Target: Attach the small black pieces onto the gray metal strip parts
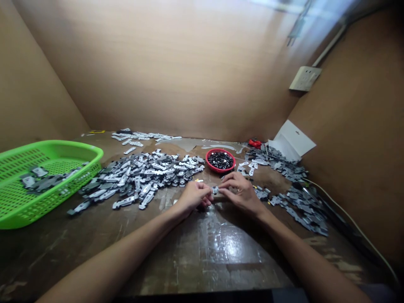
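Note:
My left hand (193, 197) and my right hand (240, 192) meet above the worn wooden table (202, 261). Between their fingertips they pinch a small grey-and-white flat part (215, 190), which is mostly hidden by the fingers. A large loose pile of similar flat parts (139, 179) lies just left of my left hand. A red bowl (221, 150) full of small black pieces stands just beyond my right hand. Another scattered pile of grey parts (299, 208) lies to the right of my right hand.
A green perforated plastic basket (63, 145) holding some parts sits at the left. More parts lie along the far edge and far right. Brown board walls enclose the table, with a wall socket (305, 78), a white card (293, 141), and a pale cable (350, 214) at right.

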The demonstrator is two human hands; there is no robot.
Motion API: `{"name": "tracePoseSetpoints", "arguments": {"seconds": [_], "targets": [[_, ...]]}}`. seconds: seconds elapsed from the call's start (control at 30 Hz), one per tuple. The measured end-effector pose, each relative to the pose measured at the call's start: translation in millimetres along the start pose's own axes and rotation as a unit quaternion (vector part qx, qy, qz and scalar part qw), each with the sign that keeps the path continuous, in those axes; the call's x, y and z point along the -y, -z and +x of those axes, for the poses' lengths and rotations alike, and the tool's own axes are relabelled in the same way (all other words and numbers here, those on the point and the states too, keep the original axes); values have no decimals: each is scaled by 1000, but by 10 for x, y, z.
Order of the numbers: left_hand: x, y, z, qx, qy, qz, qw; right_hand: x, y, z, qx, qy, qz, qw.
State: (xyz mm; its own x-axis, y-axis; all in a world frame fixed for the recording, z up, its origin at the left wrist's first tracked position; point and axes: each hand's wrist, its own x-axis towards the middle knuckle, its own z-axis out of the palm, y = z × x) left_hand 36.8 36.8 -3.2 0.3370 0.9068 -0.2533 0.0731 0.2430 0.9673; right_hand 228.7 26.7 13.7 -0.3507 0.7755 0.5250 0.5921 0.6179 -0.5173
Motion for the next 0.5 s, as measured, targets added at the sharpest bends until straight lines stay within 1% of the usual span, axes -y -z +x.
{"name": "tracePoseSetpoints", "arguments": {"seconds": [0.07, 0.13, 0.17, 0.2, 0.27, 0.33, 0.4, 0.5], "targets": [[-2, 1, 4, -2, 3, -3, 1000, -230, 167, 37, -52, -32, -26, 998], [-5, -1, 5, -4, 3, 0, 1000, -560, 364, 51, -102, -83, -90, 987], [-8, -3, 5, -4, 3, 3, 1000, -737, 455, 44, -107, -112, -131, 979], [-11, -4, 3, -4, 2, 7, 1000, -907, 530, 30, -90, -135, -166, 973], [-19, -7, -2, -4, 3, 13, 1000, -1184, 617, -14, -30, -157, -218, 963], [-27, -9, -7, -4, 3, 15, 1000, -1345, 625, -55, 24, -165, -254, 953], [-34, -10, -13, -4, 3, 14, 1000, -1400, 598, -77, 55, -169, -277, 944], [-43, -10, -20, -5, 7, 8, 1000, -1372, 594, -78, 68, -168, -293, 939]]}}
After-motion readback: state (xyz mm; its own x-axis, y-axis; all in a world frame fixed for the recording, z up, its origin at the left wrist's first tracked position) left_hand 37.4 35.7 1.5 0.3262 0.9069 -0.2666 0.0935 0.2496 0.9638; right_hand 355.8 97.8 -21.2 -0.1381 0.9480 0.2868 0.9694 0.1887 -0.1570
